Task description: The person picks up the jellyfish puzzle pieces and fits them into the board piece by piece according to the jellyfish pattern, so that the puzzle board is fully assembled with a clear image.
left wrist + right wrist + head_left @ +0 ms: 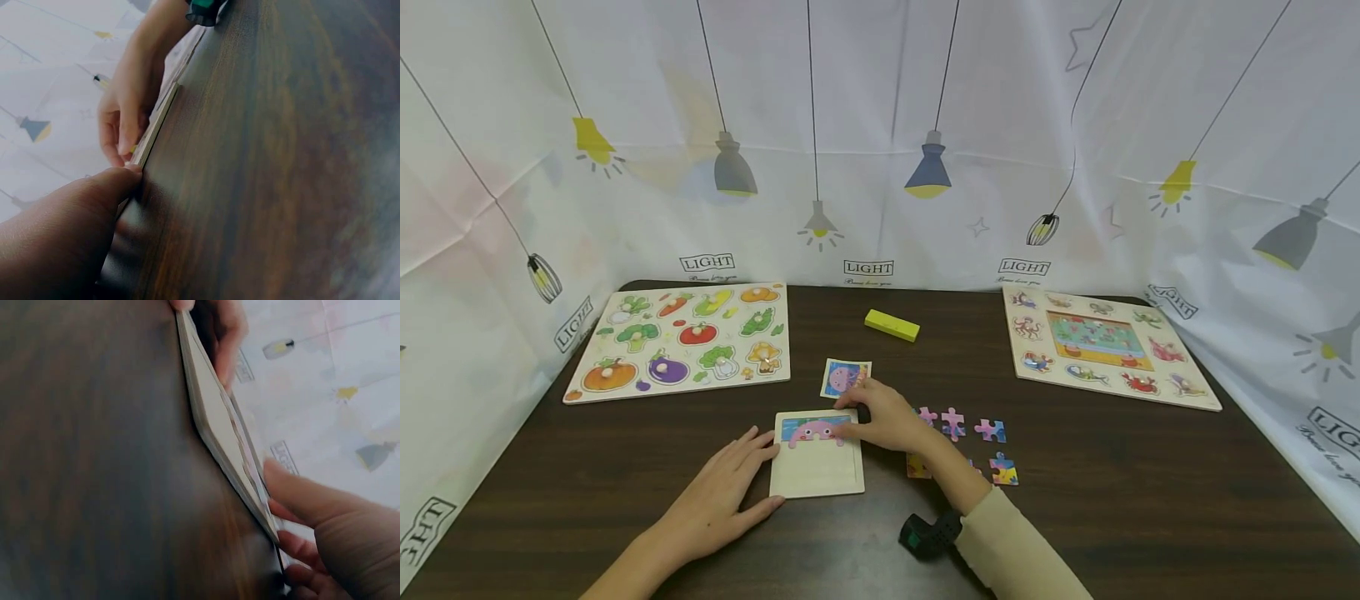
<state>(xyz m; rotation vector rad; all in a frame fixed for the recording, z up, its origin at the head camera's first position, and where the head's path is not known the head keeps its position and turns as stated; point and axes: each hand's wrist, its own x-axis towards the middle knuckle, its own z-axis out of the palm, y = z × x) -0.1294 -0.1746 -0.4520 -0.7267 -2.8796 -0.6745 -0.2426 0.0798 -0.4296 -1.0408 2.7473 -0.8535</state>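
Observation:
A small square wooden puzzle tray (pixel 817 471) lies on the table, its top row filled with pieces showing a pink octopus face (pixel 815 430). My left hand (pixel 724 496) rests at its left side, fingers stretched along the edge and thumb at the lower left corner. At the upper right corner, my right hand (pixel 883 417) grips the tray, thumb over the top-row pieces and fingers curled by the edge. The right wrist view shows that thumb (pixel 300 490) above the tray's rim (pixel 215 447). Behind the tray lies a picture card (pixel 838 379), partly under my right fingers.
Loose jigsaw pieces (pixel 953 423) lie right of the tray, some hidden by my right forearm. A yellow block (pixel 892 325) is farther back. A vegetable puzzle board (pixel 700 354) stands at the back left, a sea-animal board (pixel 1112 354) at the back right. A printed curtain (pixel 865 100) hangs behind.

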